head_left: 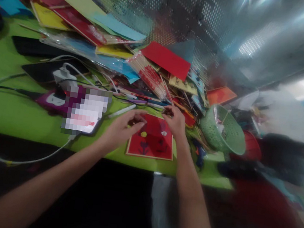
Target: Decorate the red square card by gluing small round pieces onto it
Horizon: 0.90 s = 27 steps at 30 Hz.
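Note:
A red card (151, 144) with small stuck-on shapes lies on the green table (11, 116) near its front edge. My left hand (123, 127) rests at the card's upper left corner, fingers curled and pinched together on something too small to name. My right hand (174, 120) hovers over the card's upper right corner, fingers also pinched; what they hold is smeared. A white pen-like stick (120, 111) lies just left of my left hand.
A phone (83, 113) with cables and a white charger (63, 76) sits to the left. Piles of coloured paper (166, 59) and bundled sticks (149, 75) crowd the back. A green colander (223, 130) and a red bowl (251, 148) stand at the right.

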### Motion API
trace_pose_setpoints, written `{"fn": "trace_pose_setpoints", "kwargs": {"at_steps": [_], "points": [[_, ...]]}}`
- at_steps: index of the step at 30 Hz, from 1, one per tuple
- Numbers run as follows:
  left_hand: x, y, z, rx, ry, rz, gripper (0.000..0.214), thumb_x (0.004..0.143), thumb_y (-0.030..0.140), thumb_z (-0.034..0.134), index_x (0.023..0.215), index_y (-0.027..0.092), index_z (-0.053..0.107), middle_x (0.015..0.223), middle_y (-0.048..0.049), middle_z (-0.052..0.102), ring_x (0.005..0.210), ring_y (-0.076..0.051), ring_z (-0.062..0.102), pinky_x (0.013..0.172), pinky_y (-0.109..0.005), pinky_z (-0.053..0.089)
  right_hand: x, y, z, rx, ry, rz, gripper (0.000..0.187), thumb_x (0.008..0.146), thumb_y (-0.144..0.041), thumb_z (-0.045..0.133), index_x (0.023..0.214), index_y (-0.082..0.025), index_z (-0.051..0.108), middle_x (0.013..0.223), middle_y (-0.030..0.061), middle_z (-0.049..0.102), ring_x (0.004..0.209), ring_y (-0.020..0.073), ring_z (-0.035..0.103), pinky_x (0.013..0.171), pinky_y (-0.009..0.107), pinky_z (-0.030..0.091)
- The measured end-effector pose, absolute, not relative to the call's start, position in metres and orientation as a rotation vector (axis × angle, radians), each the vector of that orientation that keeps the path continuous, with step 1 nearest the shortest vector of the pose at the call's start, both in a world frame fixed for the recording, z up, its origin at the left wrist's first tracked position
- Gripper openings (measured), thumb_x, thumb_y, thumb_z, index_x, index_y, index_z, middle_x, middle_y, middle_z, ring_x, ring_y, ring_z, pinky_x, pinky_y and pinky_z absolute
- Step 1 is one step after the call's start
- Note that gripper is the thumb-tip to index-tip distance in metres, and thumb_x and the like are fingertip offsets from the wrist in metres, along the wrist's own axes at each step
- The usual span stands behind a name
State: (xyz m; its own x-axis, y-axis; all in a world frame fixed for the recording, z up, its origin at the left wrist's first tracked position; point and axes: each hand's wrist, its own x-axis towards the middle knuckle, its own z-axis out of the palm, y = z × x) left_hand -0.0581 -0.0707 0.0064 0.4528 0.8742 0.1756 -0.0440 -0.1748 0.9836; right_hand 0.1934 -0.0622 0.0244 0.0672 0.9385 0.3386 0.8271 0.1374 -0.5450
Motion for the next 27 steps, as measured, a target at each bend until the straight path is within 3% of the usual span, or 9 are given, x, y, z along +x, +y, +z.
{"fn": "trace_pose_setpoints", "kwargs": {"at_steps": [5, 13, 18, 23, 27], "points": [[-0.003, -0.036, 0.017, 1.206, 0.568, 0.955, 0.035, 0.080, 0.025, 0.066, 0.114, 0.017, 0.069, 0.109, -0.0086, 0.075, 0.102, -0.019, 0.068, 0.098, -0.037, 0.050, 0.175, -0.074, 0.049, -1.458, -1.752, 0.194, 0.028, 0.083, -0.025, 0.069, 0.111, -0.023, 0.068, 0.105, 0.0053, 0.070, 0.093, 0.0193, 0.068, 0.089, 0.034, 0.055], [0.035, -0.015, 0.019, 1.085, 0.526, 1.016, 0.041, 0.067, 0.038, 0.082, 0.098, 0.013, 0.072, 0.093, -0.0077, 0.076, 0.093, -0.021, 0.069, 0.093, -0.039, 0.052, 0.178, -0.071, 0.048, -1.389, -1.726, 0.046, 0.020, 0.088, -0.023, 0.063, 0.107, -0.024, 0.068, 0.106, 0.0072, 0.068, 0.099, 0.0216, 0.064, 0.088, 0.036, 0.055], [0.034, -0.012, 0.009, 1.185, 0.555, 1.069, 0.037, 0.074, 0.034, 0.076, 0.105, 0.013, 0.072, 0.101, -0.0081, 0.077, 0.094, -0.020, 0.069, 0.097, -0.038, 0.052, 0.185, -0.077, 0.039, -1.470, -1.647, 0.180, 0.024, 0.093, -0.037, 0.060, 0.112, -0.023, 0.063, 0.105, 0.0065, 0.067, 0.092, 0.0192, 0.065, 0.084, 0.032, 0.054], [0.031, -0.016, 0.008, 1.424, 0.633, 1.065, 0.025, 0.082, 0.024, 0.067, 0.104, 0.016, 0.074, 0.104, -0.0077, 0.078, 0.098, -0.021, 0.071, 0.095, -0.037, 0.053, 0.189, -0.078, 0.038, -1.613, -1.710, 0.208, 0.028, 0.097, -0.048, 0.052, 0.090, -0.022, 0.058, 0.086, 0.0023, 0.063, 0.078, 0.0169, 0.059, 0.072, 0.028, 0.047], [0.028, -0.022, 0.008, 1.642, 0.705, 1.085, 0.030, 0.083, 0.014, 0.059, 0.107, 0.019, 0.076, 0.108, -0.0057, 0.078, 0.100, -0.021, 0.071, 0.095, -0.035, 0.052, 0.187, -0.078, 0.036, -1.729, -1.924, 0.096, 0.035, 0.101, -0.051, 0.044, 0.082, -0.023, 0.055, 0.081, 0.0030, 0.061, 0.078, 0.0191, 0.056, 0.069, 0.029, 0.041]]}}
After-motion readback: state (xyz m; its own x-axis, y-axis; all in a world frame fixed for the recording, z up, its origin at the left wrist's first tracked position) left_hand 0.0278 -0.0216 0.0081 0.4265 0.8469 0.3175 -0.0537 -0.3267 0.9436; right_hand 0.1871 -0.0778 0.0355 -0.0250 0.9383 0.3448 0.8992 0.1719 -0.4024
